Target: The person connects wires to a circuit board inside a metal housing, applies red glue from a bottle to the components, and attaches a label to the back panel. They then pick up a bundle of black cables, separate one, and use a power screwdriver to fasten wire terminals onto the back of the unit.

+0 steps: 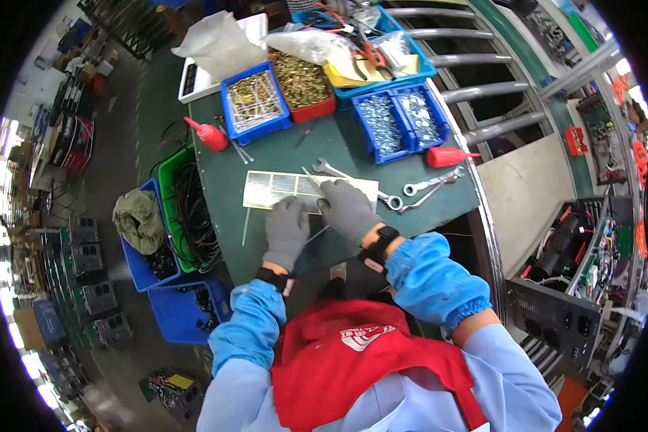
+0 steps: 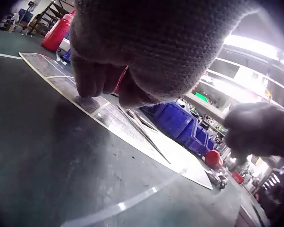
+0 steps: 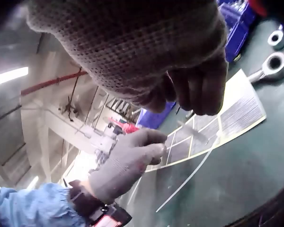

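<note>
Curled fingers of the left hand (image 1: 287,232) touch the label sheet (image 1: 279,185); the right hand (image 1: 348,210) bends over it, any pinch by either unclear

From here I lose part of the pale sheet (image 1: 257,191) behind the left hand (image 1: 288,229) and right hand (image 1: 347,210) in the head view, and its markings are too small for me to read. My left wrist view blurs the right hand and crops the left hand at the top edge. In the right wrist view I cannot identify the smeared translucent piece (image 3: 195,133).
</note>
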Demonstrator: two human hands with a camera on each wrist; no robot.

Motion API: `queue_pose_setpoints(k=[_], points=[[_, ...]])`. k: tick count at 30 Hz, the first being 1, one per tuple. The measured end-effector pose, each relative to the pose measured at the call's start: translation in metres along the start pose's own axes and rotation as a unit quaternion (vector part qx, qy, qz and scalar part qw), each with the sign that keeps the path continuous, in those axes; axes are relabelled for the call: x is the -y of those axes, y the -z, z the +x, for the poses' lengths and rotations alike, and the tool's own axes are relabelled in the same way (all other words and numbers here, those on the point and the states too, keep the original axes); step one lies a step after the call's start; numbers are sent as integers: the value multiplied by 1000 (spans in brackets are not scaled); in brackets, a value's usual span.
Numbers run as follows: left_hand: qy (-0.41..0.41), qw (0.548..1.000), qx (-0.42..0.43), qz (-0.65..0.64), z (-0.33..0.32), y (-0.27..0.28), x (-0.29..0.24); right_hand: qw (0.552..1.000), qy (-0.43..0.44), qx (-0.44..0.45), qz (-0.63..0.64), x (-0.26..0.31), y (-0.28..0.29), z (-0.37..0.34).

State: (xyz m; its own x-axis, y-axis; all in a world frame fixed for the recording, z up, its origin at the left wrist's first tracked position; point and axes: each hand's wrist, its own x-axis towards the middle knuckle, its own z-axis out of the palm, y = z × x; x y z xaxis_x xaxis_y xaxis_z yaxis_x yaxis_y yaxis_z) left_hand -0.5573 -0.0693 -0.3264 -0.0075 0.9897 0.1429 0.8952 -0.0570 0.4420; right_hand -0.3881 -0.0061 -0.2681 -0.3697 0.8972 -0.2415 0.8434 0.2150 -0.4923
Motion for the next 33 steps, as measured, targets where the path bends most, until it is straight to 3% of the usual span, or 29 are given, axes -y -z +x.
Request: queue_pose_setpoints(k=[2, 3, 4, 6, 9, 11, 12, 13, 15, 19, 21, 26, 30, 33], points=[[-8, 1000, 6, 0, -17, 1, -2, 996, -6, 22, -92, 14, -17, 30], [-6, 1000, 23, 8, -23, 6, -6, 993, -18, 30, -110, 19, -24, 41], [-29, 999, -23, -1, -27, 7, -7, 990, -32, 37, -129, 23, -29, 50], [-6, 1000, 6, -3, -32, 12, -5, 986, -51, 76, -140, 30, -31, 60], [3, 1000, 28, -8, -25, 21, -7, 999, -13, -26, 39, 27, -12, 55], [-22, 1000, 18, -9, -8, 27, -6, 979, 54, -141, 138, 11, 22, 45], [-44, 999, 18, -16, 3, 23, -2, 951, -9, -89, 295, 5, 48, 32], [-52, 998, 27, -8, 17, 21, -4, 893, -70, -38, 444, -3, 69, 21], [-70, 997, 44, 11, 47, 25, -15, 859, -137, -49, 491, -27, 86, -3], [-19, 982, 172, 78, 90, 25, -29, 894, -224, 4, 388, -69, 83, -53], [-25, 966, 217, 140, 96, 25, -22, 925, -186, -10, 331, -94, 59, -78], [14, 958, 224, 177, 54, 49, 2, 966, -134, -24, 221, -85, 44, -110], [41, 974, 150, 164, 32, 43, 6, 989, -67, -55, 119, -73, 37, -93], [-15, 993, 113, 43, 28, 15, -8, 997, -38, -61, 17, -65, 35, -65]])
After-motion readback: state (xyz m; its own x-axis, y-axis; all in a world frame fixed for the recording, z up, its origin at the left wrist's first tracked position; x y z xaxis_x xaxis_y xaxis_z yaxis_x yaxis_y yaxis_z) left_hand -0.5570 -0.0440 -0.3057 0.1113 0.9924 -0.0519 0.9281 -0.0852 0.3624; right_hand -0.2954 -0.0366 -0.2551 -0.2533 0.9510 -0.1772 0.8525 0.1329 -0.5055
